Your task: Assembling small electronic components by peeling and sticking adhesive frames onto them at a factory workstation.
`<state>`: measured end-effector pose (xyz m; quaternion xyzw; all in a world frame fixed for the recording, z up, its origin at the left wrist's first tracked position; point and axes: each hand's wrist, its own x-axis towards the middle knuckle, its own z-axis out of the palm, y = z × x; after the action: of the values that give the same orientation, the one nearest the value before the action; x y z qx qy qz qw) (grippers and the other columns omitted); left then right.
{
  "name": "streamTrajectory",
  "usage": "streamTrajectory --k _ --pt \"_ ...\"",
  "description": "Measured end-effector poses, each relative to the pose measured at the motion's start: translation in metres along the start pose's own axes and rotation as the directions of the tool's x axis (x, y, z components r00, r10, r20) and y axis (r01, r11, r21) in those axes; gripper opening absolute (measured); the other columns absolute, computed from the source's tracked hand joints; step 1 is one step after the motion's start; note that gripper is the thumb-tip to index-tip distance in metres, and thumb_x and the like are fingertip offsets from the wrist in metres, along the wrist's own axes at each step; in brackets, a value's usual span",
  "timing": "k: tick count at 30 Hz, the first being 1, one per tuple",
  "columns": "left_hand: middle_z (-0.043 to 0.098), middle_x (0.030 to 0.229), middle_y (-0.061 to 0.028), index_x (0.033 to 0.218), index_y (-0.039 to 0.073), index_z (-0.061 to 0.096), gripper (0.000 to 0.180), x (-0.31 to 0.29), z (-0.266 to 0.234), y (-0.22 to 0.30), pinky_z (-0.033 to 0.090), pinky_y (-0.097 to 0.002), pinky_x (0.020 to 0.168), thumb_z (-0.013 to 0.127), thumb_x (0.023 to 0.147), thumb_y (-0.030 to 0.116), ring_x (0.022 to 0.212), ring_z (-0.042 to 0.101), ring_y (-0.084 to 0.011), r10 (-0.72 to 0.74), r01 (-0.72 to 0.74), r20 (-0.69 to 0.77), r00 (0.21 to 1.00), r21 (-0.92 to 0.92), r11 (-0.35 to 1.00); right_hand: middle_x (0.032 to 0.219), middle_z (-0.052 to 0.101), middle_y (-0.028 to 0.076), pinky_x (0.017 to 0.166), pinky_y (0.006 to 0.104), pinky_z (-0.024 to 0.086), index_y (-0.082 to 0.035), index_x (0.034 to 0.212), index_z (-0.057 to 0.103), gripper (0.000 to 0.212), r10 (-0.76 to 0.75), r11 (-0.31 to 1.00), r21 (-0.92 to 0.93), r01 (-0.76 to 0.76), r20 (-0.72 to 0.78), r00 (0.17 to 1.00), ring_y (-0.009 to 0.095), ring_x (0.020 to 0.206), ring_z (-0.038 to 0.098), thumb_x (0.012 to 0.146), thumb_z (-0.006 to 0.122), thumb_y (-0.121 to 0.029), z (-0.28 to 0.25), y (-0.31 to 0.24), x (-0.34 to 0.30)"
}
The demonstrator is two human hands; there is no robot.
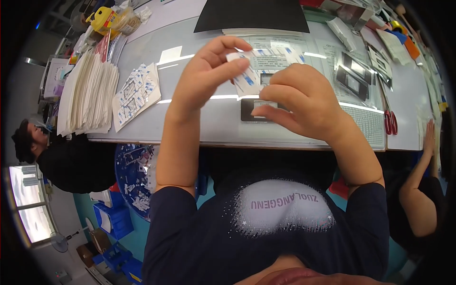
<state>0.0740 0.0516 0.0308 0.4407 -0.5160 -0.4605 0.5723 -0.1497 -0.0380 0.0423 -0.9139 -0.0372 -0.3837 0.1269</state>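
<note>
My left hand (213, 66) is closed, pinching a thin white sheet (247, 81) with blue printed marks between thumb and fingers above the table. The sheet looks frame-shaped, with part of it running behind my right hand (306, 102). That hand is beside the sheet's lower corner, its fingers curled and the thumb apart from the forefinger, with nothing visible between them. Beneath the right thumb a dark flat panel (247, 113) with a light window lies on the table, partly covered by the hand. To the left rests a stack of similar blue-marked white sheets (137, 95).
A thick row of white papers (88, 95) stands at the left. Dark framed panels (354, 80) and red-handled scissors (391, 122) lie at the right. A black board (251, 16) is at the back. A blue round bin (126, 178) holds scraps below the edge. People sit on both sides.
</note>
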Motion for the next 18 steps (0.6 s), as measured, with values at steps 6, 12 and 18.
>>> streamTrajectory --k 6,12,18 --pt "0.063 0.123 -0.0146 0.145 -0.002 0.042 0.077 -0.013 0.046 -0.013 0.052 -0.037 0.098 0.072 0.093 0.045 0.111 0.066 -0.0252 0.15 -0.091 0.108 0.983 -0.421 0.902 0.076 0.058 0.0 0.058 0.0262 0.042 -0.008 0.081 0.058 0.025 0.135 0.935 0.333 -0.127 -0.001 0.991 0.012 0.061 0.05 0.079 0.083 -0.008 -0.005 -0.01 0.018" --pt "0.061 0.124 -0.0147 0.147 -0.002 0.04 0.076 -0.017 0.051 -0.027 0.049 -0.0379 0.102 0.069 0.095 0.044 0.116 0.062 -0.0232 0.129 -0.044 0.156 0.979 -0.457 0.888 0.075 0.056 -0.003 0.058 0.0229 0.038 -0.005 0.084 0.062 0.016 0.332 0.678 0.647 -0.35 0.155 0.93 0.006 0.064 0.047 0.086 0.078 -0.008 -0.008 -0.01 0.015" --pt "0.055 0.135 -0.0138 0.15 -0.002 0.036 0.081 -0.023 0.06 -0.032 0.043 -0.0378 0.109 0.068 0.094 0.048 0.128 0.055 -0.023 0.074 -0.02 0.08 0.994 -0.528 0.849 0.08 0.061 -0.002 0.064 0.0216 0.042 -0.002 0.094 0.069 0.011 0.458 0.413 0.769 -0.487 0.287 0.841 0.005 0.07 0.053 0.088 0.077 -0.007 -0.005 -0.006 0.011"
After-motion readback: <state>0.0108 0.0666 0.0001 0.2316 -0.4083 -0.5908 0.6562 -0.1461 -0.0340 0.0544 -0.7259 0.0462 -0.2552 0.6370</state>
